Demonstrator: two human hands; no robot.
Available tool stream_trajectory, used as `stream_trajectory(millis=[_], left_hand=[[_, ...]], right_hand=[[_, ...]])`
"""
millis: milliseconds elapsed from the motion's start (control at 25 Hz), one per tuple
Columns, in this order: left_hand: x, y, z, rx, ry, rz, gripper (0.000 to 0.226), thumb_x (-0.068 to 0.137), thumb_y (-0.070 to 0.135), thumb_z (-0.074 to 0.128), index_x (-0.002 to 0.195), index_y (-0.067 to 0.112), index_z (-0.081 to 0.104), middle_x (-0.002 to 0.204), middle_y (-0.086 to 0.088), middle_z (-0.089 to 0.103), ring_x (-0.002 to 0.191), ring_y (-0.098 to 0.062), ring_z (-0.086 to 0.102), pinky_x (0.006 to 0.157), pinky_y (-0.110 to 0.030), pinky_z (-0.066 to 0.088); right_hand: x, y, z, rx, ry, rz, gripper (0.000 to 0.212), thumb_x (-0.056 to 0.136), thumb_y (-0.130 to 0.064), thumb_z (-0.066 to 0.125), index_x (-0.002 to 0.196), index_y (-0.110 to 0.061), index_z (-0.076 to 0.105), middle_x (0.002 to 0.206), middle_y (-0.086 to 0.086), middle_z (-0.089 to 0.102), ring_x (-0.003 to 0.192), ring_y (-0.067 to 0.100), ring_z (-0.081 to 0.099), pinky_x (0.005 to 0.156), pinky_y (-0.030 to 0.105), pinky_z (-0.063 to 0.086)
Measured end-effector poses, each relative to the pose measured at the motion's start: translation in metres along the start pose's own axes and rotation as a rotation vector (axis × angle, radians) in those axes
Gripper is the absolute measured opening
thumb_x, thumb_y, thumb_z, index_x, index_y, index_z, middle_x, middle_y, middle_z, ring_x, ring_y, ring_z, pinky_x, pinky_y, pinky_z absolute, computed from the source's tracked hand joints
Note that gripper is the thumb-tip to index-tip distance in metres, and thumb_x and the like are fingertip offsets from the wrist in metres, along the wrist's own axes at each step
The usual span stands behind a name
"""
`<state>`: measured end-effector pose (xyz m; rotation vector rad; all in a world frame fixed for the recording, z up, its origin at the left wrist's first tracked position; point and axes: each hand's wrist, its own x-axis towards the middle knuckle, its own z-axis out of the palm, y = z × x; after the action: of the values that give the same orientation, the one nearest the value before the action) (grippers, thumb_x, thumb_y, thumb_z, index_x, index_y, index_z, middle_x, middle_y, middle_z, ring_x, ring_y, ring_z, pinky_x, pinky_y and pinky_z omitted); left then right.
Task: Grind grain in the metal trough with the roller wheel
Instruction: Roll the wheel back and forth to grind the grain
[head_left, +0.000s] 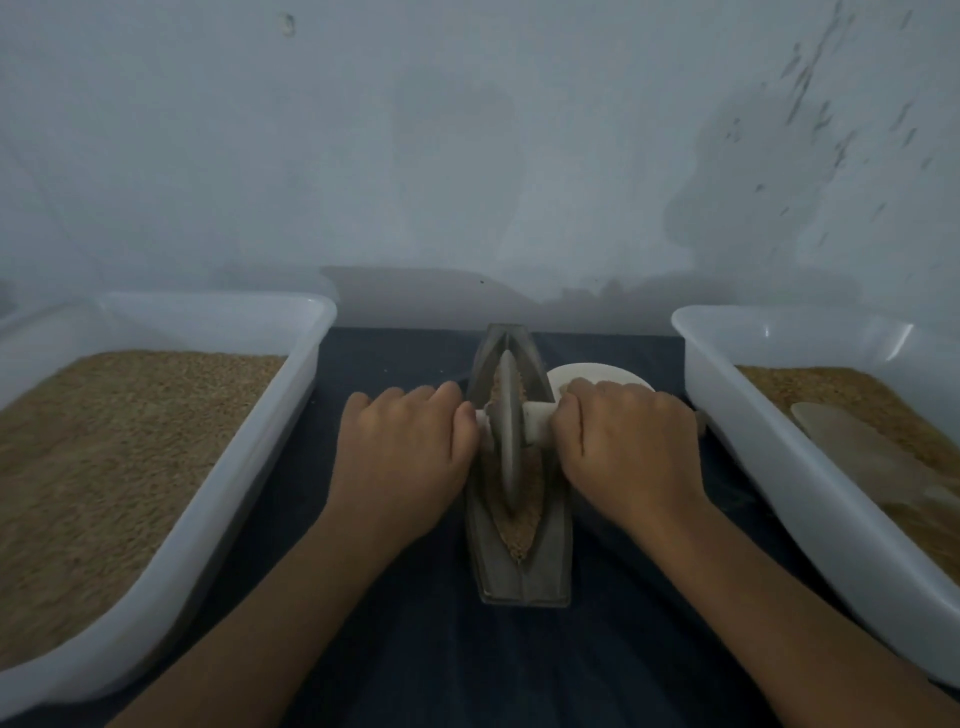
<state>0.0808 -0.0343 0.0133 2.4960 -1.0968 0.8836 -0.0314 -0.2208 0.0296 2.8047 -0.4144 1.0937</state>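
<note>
Gripping the pale axle handle (540, 415) of the roller wheel (509, 431) on both sides, I hold the grey disc upright in the metal trough (556, 545), which runs lengthwise between my two hands on the bench (441, 649), covered in dark blue cloth. My left hand (405, 457) is curled round the handle's left end, knuckles up, fingers hiding nearly all of that stub; my right hand (628, 441) is clenched round the right end, with a short length of handle showing between it and the wheel. Crushed brown grain (524, 519) lies along the trough's groove, on both sides of the wheel's edge and running to the pointed end nearer me than my hands. Just beyond my right hand, partly hidden by its knuckles, sits a small white bowl (597, 374) touching or close against the trough's right flank; I cannot tell which. Well to the left of my left hand stands a white plastic tub (291, 410) filled with tan grain. To the right of my right hand stands a second white tub (753, 441) holding grain and a pale flat scoop (852, 447) lying on it. A bluish-white wall (467, 156) rises behind.
</note>
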Motion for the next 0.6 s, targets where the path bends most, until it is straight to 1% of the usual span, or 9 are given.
stream_trajectory(millis=[80,120,200,280,320,360,440,520,600], left_hand=[[0.024,-0.001,0.010,0.102,-0.034,0.046,0.037,0.102,0.034,0.044,0.067,0.022,0.044,0.059,0.006,0.045,0.052,-0.021,0.048,0.055,-0.034,0.039],[0.039,-0.005,0.016,0.133,-0.115,0.027,0.039,0.101,0.040,0.036,0.069,0.020,0.045,0.062,0.002,0.046,0.057,-0.024,0.051,0.056,-0.034,0.038],[0.075,-0.016,0.031,0.148,-0.329,-0.053,0.054,0.093,0.052,0.010,0.084,0.019,0.052,0.082,-0.008,0.057,0.077,-0.032,0.057,0.066,-0.038,0.035],[0.109,-0.026,0.044,0.091,-0.477,-0.123,0.061,0.087,0.054,0.010,0.103,0.020,0.058,0.111,-0.016,0.065,0.098,-0.039,0.062,0.074,-0.042,0.035],[0.124,-0.029,0.049,0.065,-0.542,-0.119,0.062,0.083,0.052,0.015,0.112,0.019,0.058,0.118,-0.017,0.065,0.098,-0.040,0.062,0.075,-0.044,0.036],[0.134,-0.032,0.052,0.023,-0.613,-0.090,0.060,0.081,0.048,0.019,0.115,0.018,0.057,0.119,-0.019,0.066,0.088,-0.039,0.061,0.073,-0.043,0.038],[0.143,-0.034,0.052,-0.144,-0.755,-0.080,0.039,0.093,0.041,0.029,0.103,0.015,0.057,0.109,-0.020,0.068,0.062,-0.024,0.055,0.059,-0.036,0.044],[0.140,-0.035,0.052,-0.227,-0.772,-0.092,0.035,0.096,0.042,0.031,0.092,0.017,0.055,0.105,-0.020,0.070,0.063,-0.023,0.059,0.061,-0.035,0.047],[0.124,-0.031,0.047,-0.019,-0.631,-0.031,0.050,0.084,0.048,0.020,0.107,0.017,0.052,0.116,-0.015,0.067,0.093,-0.034,0.066,0.075,-0.043,0.042]], right_hand=[[0.016,0.003,0.013,0.002,-0.094,0.058,0.054,0.096,-0.046,0.014,0.054,-0.024,0.041,0.050,-0.009,0.038,0.043,0.008,0.031,0.049,0.026,0.020],[0.029,0.007,0.019,-0.032,-0.169,0.074,0.057,0.091,-0.049,0.008,0.056,-0.023,0.044,0.053,-0.006,0.041,0.047,0.011,0.034,0.051,0.028,0.019],[0.063,0.018,0.035,-0.080,-0.332,0.143,0.058,0.089,-0.052,0.007,0.066,-0.021,0.051,0.065,-0.001,0.046,0.057,0.017,0.039,0.053,0.032,0.018],[0.098,0.028,0.048,-0.082,-0.524,0.168,0.054,0.092,-0.051,0.017,0.080,-0.017,0.056,0.075,0.002,0.050,0.068,0.022,0.050,0.061,0.034,0.035],[0.112,0.030,0.052,-0.057,-0.613,0.138,0.048,0.096,-0.046,0.023,0.088,-0.014,0.058,0.078,0.004,0.053,0.071,0.023,0.055,0.066,0.037,0.044],[0.124,0.031,0.057,-0.005,-0.720,0.131,0.040,0.101,-0.039,0.030,0.094,-0.012,0.058,0.077,0.004,0.055,0.066,0.021,0.056,0.063,0.035,0.048],[0.141,0.032,0.060,0.182,-0.891,0.249,0.033,0.106,-0.032,0.035,0.089,-0.013,0.056,0.062,0.001,0.053,0.043,0.011,0.044,0.045,0.025,0.039],[0.141,0.030,0.058,0.225,-0.925,0.255,0.037,0.105,-0.035,0.033,0.086,-0.014,0.056,0.060,0.001,0.053,0.044,0.012,0.041,0.050,0.028,0.039],[0.124,0.027,0.048,0.027,-0.782,0.105,0.047,0.096,-0.043,0.022,0.091,-0.014,0.058,0.076,0.004,0.056,0.064,0.020,0.054,0.069,0.039,0.049]])
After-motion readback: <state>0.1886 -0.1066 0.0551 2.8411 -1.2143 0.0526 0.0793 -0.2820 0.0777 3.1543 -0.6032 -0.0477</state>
